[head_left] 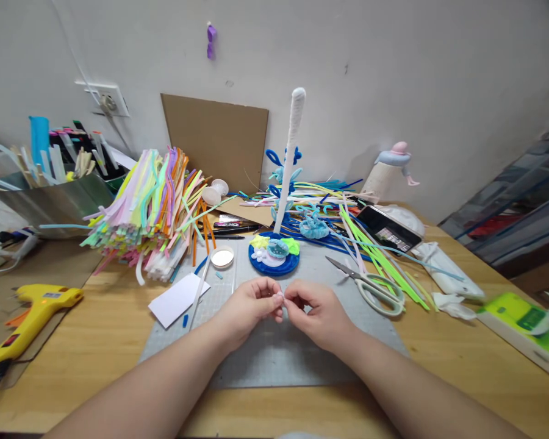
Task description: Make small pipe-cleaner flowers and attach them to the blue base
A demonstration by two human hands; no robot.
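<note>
There they were, my left fingers [267, 304] and right fingers [302, 289], pinched nearly closed on a tiny white piece [280, 295]; it sat above the grey mat [302, 366], before the blue disc [279, 270]; close fingertip shaping, I judged, calling for steady, light pressure.
</note>
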